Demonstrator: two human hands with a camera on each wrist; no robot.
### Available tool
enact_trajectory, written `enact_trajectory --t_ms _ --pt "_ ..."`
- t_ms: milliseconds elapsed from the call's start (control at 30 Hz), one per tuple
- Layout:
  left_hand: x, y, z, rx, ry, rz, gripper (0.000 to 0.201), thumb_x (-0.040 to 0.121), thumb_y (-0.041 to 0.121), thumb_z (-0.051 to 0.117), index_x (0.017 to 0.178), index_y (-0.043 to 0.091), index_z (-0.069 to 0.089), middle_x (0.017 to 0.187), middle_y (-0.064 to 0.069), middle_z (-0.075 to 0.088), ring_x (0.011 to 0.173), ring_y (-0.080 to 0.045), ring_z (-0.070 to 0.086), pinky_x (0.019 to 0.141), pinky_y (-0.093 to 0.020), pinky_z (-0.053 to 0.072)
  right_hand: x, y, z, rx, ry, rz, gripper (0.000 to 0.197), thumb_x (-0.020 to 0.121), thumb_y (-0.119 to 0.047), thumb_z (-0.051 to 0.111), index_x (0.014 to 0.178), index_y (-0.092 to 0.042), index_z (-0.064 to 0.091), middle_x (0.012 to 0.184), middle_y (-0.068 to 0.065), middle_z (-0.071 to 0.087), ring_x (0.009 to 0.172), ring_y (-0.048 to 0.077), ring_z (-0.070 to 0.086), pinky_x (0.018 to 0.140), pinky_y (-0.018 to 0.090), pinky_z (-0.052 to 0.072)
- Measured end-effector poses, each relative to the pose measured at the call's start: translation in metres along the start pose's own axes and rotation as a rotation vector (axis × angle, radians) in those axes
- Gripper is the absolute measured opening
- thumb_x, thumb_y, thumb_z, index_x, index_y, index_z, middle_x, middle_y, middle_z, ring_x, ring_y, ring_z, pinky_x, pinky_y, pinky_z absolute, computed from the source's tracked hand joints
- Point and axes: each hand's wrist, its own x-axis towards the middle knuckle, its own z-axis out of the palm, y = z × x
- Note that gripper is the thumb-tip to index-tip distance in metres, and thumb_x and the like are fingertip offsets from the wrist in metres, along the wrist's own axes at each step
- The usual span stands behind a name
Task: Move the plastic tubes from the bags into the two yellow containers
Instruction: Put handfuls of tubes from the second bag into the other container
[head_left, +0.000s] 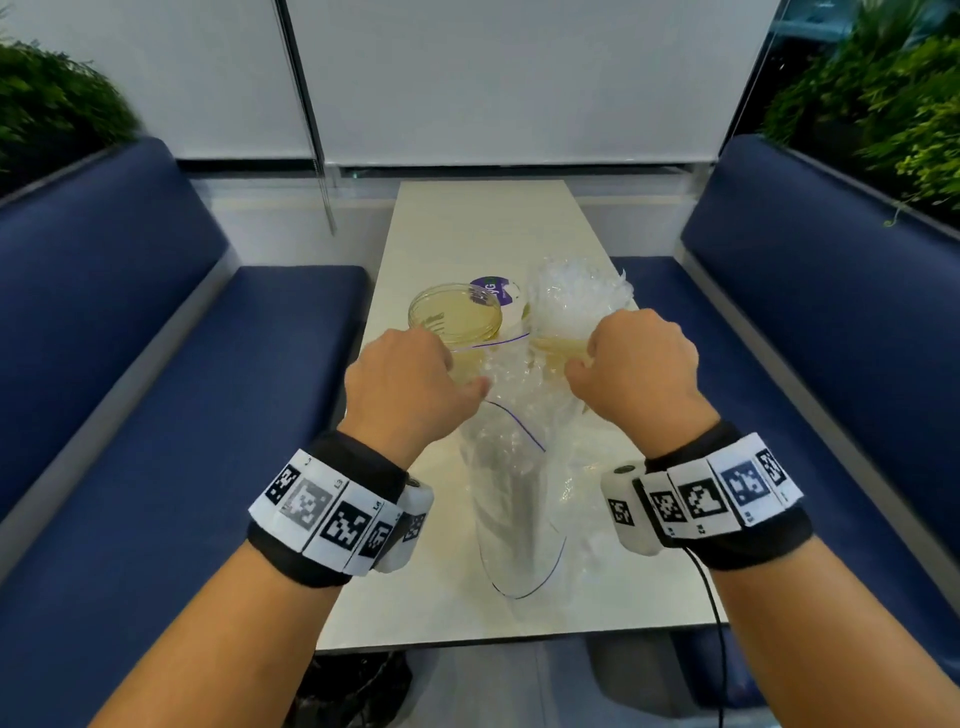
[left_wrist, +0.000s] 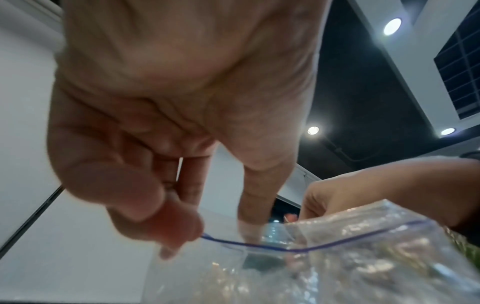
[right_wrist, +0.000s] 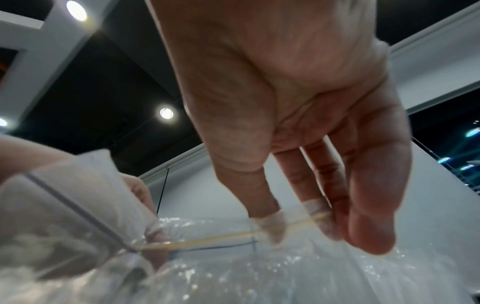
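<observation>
A clear zip bag (head_left: 511, 467) with a blue seal line lies along the middle of the table, with clear plastic tubes blurred inside it. My left hand (head_left: 457, 370) pinches the left edge of its mouth, thumb and forefinger on the blue seal (left_wrist: 259, 245). My right hand (head_left: 587, 358) pinches the opposite edge, where a thin yellow strip (right_wrist: 221, 237) is stretched taut. One round yellow container (head_left: 454, 317) stands open just beyond my left hand. A yellowish shape (head_left: 556, 347) shows by my right fingers; I cannot tell what it is.
A second clear bag (head_left: 576, 293) full of tubes stands behind my right hand. A white lid with a purple label (head_left: 498, 295) lies next to the container. Blue benches (head_left: 156, 415) flank the narrow pale table (head_left: 493, 223), and a cable (head_left: 714, 623) hangs from my right wristband.
</observation>
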Motion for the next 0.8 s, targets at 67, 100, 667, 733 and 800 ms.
enact_trajectory --t_ms 67,100,667,733,800 --pt "0.0 0.001 -0.003 0.017 -0.026 -0.005 0.037 0.081 0.048 0.073 0.11 0.025 0.076 0.107 0.004 0.072 0.1 -0.024 0.065 0.071 -0.03 0.04 0.003 0.001 -0.002 -0.031 -0.042 -0.001 0.017 0.089 -0.033 0.067 0.089 -0.015 0.066 0.084 0.002 0.061 0.068 0.02 0.051 0.054 0.026 0.034" --pt "0.001 -0.001 -0.005 0.015 -0.039 -0.006 0.039 0.081 0.039 0.074 0.118 0.028 0.073 0.114 0.005 0.07 0.104 -0.024 0.064 0.073 -0.03 0.04 0.004 0.004 -0.003 -0.055 -0.071 0.001 0.015 0.089 -0.024 0.067 0.102 -0.016 0.068 0.095 0.003 0.064 0.073 0.021 0.052 0.054 0.026 0.034" --pt "-0.003 -0.033 0.005 -0.377 -0.215 0.011 0.064 0.086 0.003 0.055 0.146 0.024 0.052 0.131 -0.02 0.063 0.118 -0.044 0.059 0.079 -0.032 0.047 0.011 -0.036 0.007 0.138 -0.073 -0.627 0.036 0.095 -0.048 0.055 0.122 -0.026 0.063 0.114 -0.003 0.056 0.106 0.021 0.057 0.083 0.04 0.051" --pt "-0.007 -0.036 0.006 -0.417 -0.203 0.0 0.064 0.086 0.0 0.055 0.145 0.023 0.053 0.133 -0.022 0.062 0.122 -0.044 0.056 0.092 -0.039 0.051 0.012 -0.046 0.023 -0.094 -0.176 -0.62 0.06 0.088 -0.072 0.047 0.131 -0.031 0.055 0.123 0.0 0.056 0.111 0.025 0.056 0.084 0.04 0.047" --pt "-0.009 -0.041 0.006 -0.443 -0.175 -0.006 0.064 0.086 -0.002 0.054 0.145 0.022 0.053 0.134 -0.021 0.061 0.122 -0.042 0.057 0.096 -0.042 0.051 0.011 -0.053 0.036 -0.169 -0.221 -0.612 0.067 0.086 -0.078 0.042 0.133 -0.032 0.049 0.125 0.001 0.057 0.108 0.028 0.058 0.077 0.038 0.042"
